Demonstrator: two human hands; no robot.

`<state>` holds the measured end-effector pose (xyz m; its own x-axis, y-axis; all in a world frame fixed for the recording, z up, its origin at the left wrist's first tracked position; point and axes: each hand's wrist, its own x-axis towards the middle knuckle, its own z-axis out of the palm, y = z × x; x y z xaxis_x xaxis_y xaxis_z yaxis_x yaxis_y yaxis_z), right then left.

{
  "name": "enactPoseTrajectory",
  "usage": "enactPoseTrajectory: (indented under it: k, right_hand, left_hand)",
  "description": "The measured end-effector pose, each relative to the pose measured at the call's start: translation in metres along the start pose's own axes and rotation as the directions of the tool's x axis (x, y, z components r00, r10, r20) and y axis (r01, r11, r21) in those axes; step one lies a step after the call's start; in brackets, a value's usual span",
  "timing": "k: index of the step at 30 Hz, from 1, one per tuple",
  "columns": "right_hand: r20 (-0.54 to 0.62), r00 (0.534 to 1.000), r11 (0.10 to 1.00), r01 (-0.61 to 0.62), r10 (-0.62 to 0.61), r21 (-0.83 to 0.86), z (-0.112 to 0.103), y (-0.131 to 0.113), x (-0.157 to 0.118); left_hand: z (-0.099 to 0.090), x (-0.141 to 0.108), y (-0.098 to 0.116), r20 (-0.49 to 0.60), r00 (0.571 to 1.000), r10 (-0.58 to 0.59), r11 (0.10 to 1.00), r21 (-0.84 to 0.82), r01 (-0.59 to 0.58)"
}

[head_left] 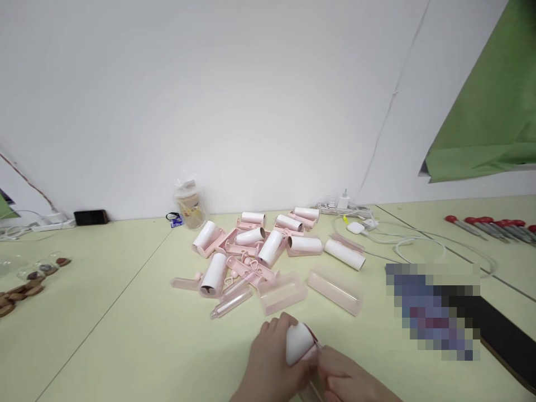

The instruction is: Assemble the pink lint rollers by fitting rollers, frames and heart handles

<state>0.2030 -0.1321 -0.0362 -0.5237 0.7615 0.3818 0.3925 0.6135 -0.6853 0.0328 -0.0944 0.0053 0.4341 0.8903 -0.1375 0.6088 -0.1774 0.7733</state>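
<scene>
At the front of the table, my left hand is wrapped around a white lint roller refill with a pink part beneath it. My right hand is closed at the right end of the same lint roller, its fingers pressed together; the exact part they pinch is hidden. A clear piece shows below the hands, mostly covered by them. Beyond the hands lie two translucent pink covers, one at the left and one at the right. Behind them is a pile of white rolls, pink frames and clear handles.
A bagged cup, a black phone and a power strip stand along the wall. White cables run across the right side. Red-tipped tools lie far right, near a black slab. Wooden pieces are at left.
</scene>
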Motion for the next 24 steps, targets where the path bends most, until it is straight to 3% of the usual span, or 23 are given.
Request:
enactPoseTrajectory:
  k: [4,8,13,19,21,24]
  right_hand:
    - [0.03,0.988,0.968,0.154,-0.151,-0.198,-0.001,-0.004,0.003]
    - [0.011,0.918,0.791,0.346,-0.395,-0.504,0.001,-0.008,0.008]
    - [-0.069,0.845,0.714,0.402,-0.531,-0.573,0.018,0.003,0.008]
    - [-0.128,0.817,0.676,0.366,-0.563,-0.639,0.03,0.008,0.007]
    - [-0.098,0.82,0.653,0.369,-0.564,-0.662,0.029,0.005,0.007]
    - [0.041,0.843,0.598,0.414,-0.536,-0.686,0.018,-0.005,0.009]
  left_hand:
    - [-0.002,0.008,-0.001,0.051,0.998,-0.034,0.999,0.036,0.032]
    - [-0.003,0.01,0.001,0.043,0.999,-0.021,0.996,0.086,0.017]
    - [0.001,0.005,0.004,0.013,0.998,-0.058,0.991,0.12,0.056]
    - [0.005,0.004,0.0,-0.007,1.0,-0.023,0.998,0.066,0.023]
    - [-0.001,0.007,0.0,0.05,0.998,-0.038,0.999,-0.002,0.038]
    - [-0.017,0.014,0.007,0.204,0.976,-0.073,0.98,-0.168,0.108]
